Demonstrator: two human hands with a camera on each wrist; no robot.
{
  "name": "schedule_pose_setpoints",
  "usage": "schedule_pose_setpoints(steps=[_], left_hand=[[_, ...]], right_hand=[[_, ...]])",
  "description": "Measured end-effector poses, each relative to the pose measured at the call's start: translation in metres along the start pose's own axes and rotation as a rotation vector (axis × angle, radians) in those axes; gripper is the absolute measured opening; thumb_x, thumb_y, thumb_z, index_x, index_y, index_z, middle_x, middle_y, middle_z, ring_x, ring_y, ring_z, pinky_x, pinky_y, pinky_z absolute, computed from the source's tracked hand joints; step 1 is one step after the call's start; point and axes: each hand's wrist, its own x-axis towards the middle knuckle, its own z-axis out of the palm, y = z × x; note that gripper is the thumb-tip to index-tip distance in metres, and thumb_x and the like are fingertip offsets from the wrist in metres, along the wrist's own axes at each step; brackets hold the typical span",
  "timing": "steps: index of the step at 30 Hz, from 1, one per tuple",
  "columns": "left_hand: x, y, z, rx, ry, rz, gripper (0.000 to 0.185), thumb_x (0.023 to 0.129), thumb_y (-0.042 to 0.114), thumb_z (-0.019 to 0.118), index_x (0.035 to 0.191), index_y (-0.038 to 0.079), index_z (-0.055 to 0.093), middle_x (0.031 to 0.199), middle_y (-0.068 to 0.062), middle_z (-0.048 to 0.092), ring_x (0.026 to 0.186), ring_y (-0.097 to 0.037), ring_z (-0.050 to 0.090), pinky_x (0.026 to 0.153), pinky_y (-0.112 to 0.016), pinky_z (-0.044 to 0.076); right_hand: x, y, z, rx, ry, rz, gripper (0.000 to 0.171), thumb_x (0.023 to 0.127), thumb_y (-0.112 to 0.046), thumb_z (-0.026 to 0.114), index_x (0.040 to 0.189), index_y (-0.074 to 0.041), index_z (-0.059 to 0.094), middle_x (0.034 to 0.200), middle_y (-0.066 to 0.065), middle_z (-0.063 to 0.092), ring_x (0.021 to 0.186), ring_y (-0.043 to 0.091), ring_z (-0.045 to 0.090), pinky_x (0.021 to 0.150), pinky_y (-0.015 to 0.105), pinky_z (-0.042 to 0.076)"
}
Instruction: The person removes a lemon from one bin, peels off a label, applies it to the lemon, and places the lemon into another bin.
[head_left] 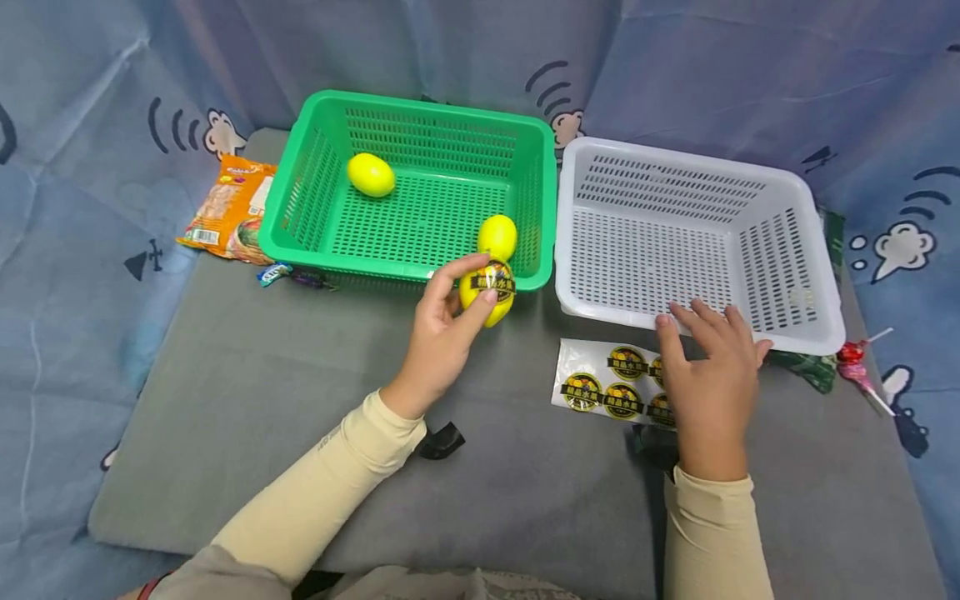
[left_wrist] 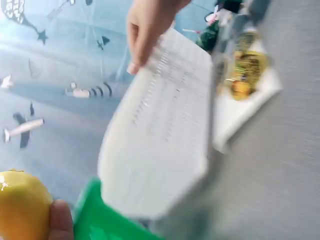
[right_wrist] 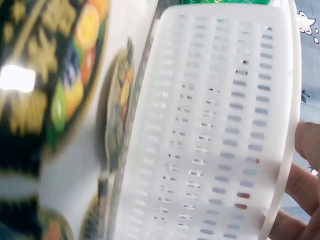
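At frame centre the left hand [head_left: 442, 321] grips a stickered lemon [head_left: 487, 292] just before the green basket [head_left: 300, 200], while the right hand [head_left: 708, 379], fingers relaxed, rests on the sticker sheet [head_left: 600, 375] by the white basket [head_left: 817, 333].

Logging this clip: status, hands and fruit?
Left hand grips stickered yellow plastic lemon. Right hand open, fingers on white plastic basket rim. Nothing blocking.

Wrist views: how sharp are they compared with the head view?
Head view is sharp and evenly lit; the stickered lemon reads clearly. Left wrist view is motion-blurred across the white basket. Right wrist view is soft, with the sticker sheet out of focus.
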Motion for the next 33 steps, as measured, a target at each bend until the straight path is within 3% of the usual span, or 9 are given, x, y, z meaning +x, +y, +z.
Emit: schedule_pose_setpoints(steps=[6, 11, 16, 18, 19, 24, 27, 29, 33], left_hand=[[0.05, 0.012, 0.063, 0.23, -0.127, -0.003, 0.038, 0.103, 0.012, 0.067, 0.141, 0.005, 0.064, 0.143, -0.012, 0.052, 0.113, -0.021, 0.058, 0.084, -0.029, 0.06], [0.083, -0.007, 0.114, 0.503, -0.305, -0.099, 0.042, 0.106, 0.027, 0.067, 0.147, 0.019, 0.063, 0.145, -0.005, 0.049, 0.112, -0.011, 0.055, 0.085, -0.018, 0.053], [0.086, -0.027, 0.132, 0.739, -0.421, -0.175, 0.061, 0.106, 0.043, 0.065, 0.162, 0.029, 0.045, 0.168, -0.008, 0.032, 0.147, -0.022, 0.041, 0.114, -0.038, 0.043], [0.079, -0.025, 0.129, 0.737, -0.443, -0.152, 0.065, 0.105, 0.044, 0.067, 0.164, 0.028, 0.043, 0.171, -0.009, 0.028, 0.155, -0.024, 0.029, 0.119, -0.043, 0.036], [0.074, -0.023, 0.126, 0.701, -0.438, -0.129, 0.064, 0.104, 0.042, 0.068, 0.162, 0.026, 0.046, 0.169, -0.008, 0.032, 0.152, -0.022, 0.035, 0.117, -0.04, 0.038], [0.037, -0.012, 0.091, 0.431, -0.338, -0.017, 0.024, 0.1, 0.016, 0.075, 0.121, 0.006, 0.074, 0.122, -0.007, 0.068, 0.099, -0.009, 0.066, 0.086, -0.02, 0.055], [0.01, -0.01, 0.057, 0.339, -0.278, -0.033, 0.008, 0.096, 0.006, 0.076, 0.103, 0.001, 0.075, 0.1, -0.008, 0.071, 0.081, -0.007, 0.066, 0.073, -0.022, 0.058], [-0.006, -0.012, 0.035, 0.301, -0.235, -0.068, 0.007, 0.095, 0.003, 0.076, 0.101, 0.0, 0.075, 0.097, -0.009, 0.072, 0.08, -0.008, 0.066, 0.071, -0.023, 0.057], [-0.031, -0.013, -0.003, 0.229, -0.13, -0.151, 0.009, 0.096, 0.002, 0.075, 0.104, -0.002, 0.074, 0.097, -0.01, 0.074, 0.08, -0.017, 0.068, 0.066, -0.023, 0.053]], right_hand=[[0.0, 0.0, 0.004, -0.019, 0.006, -0.008, 0.037, 0.104, -0.036, 0.07, 0.133, -0.014, 0.077, 0.149, 0.01, 0.061, 0.155, 0.029, 0.034, 0.125, 0.06, -0.004], [-0.002, -0.001, 0.006, -0.028, 0.018, -0.012, 0.037, 0.104, -0.035, 0.071, 0.131, -0.011, 0.077, 0.147, 0.013, 0.063, 0.153, 0.031, 0.036, 0.124, 0.063, -0.002], [-0.003, -0.001, 0.007, -0.018, 0.032, -0.015, 0.037, 0.103, -0.035, 0.073, 0.13, -0.009, 0.077, 0.144, 0.014, 0.064, 0.152, 0.033, 0.038, 0.124, 0.066, 0.0], [-0.002, 0.0, 0.006, -0.017, 0.04, -0.02, 0.037, 0.103, -0.034, 0.073, 0.129, -0.008, 0.077, 0.144, 0.015, 0.064, 0.152, 0.034, 0.039, 0.124, 0.066, 0.0], [-0.002, 0.001, 0.006, -0.015, 0.045, -0.023, 0.037, 0.103, -0.034, 0.072, 0.129, -0.008, 0.077, 0.143, 0.015, 0.065, 0.152, 0.033, 0.039, 0.124, 0.066, -0.001], [-0.001, 0.001, 0.008, 0.011, 0.055, -0.035, 0.035, 0.104, -0.031, 0.07, 0.122, -0.002, 0.079, 0.134, 0.018, 0.07, 0.151, 0.035, 0.039, 0.124, 0.065, -0.004], [0.0, -0.004, 0.006, 0.025, 0.019, 0.004, 0.034, 0.104, -0.029, 0.067, 0.12, -0.001, 0.078, 0.131, 0.019, 0.07, 0.149, 0.037, 0.04, 0.124, 0.064, -0.007], [0.003, -0.012, 0.006, 0.048, 0.016, -0.005, 0.032, 0.104, -0.025, 0.067, 0.12, 0.0, 0.077, 0.131, 0.02, 0.07, 0.143, 0.038, 0.045, 0.126, 0.06, 0.002], [0.011, -0.052, 0.018, 0.128, 0.036, -0.15, 0.028, 0.101, -0.015, 0.07, 0.122, 0.002, 0.076, 0.134, 0.02, 0.069, 0.131, 0.041, 0.054, 0.12, 0.053, 0.023]])
